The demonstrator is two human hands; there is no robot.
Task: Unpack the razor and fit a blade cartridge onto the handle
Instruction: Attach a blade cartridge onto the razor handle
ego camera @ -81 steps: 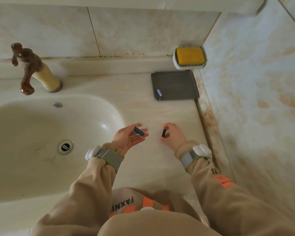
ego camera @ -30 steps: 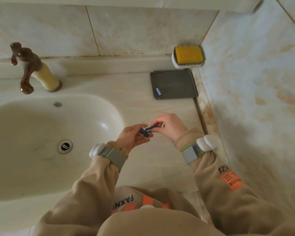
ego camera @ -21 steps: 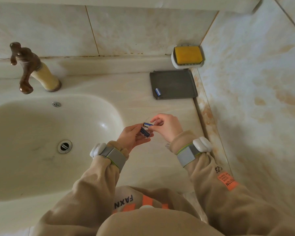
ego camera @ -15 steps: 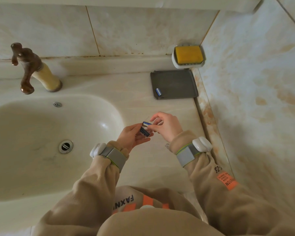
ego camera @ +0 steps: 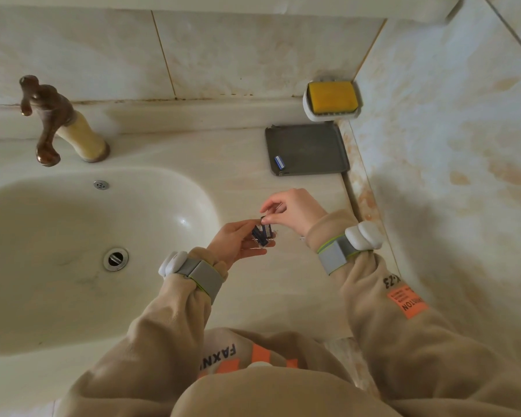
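My left hand (ego camera: 235,239) is palm up over the counter, right of the basin. It holds a small clear cartridge pack (ego camera: 263,236) with dark blue blade cartridges in it. From above and the right, my right hand (ego camera: 295,210) pinches thumb and forefinger on a small dark blade cartridge (ego camera: 264,219) at the pack's top edge. Another blue-and-white cartridge (ego camera: 278,163) lies on the grey tray (ego camera: 310,149) at the back of the counter. I see no razor handle.
A white basin (ego camera: 73,251) with a drain fills the left, and a brown tap (ego camera: 48,115) stands behind it. A white dish with a yellow soap bar (ego camera: 333,97) sits in the back corner. A marbled wall (ego camera: 448,145) closes the right side.
My right hand came off the counter to meet my left hand. It lifted a blue-and-white cartridge just above the pack, and its fingertips are now down at the pack's top edge.
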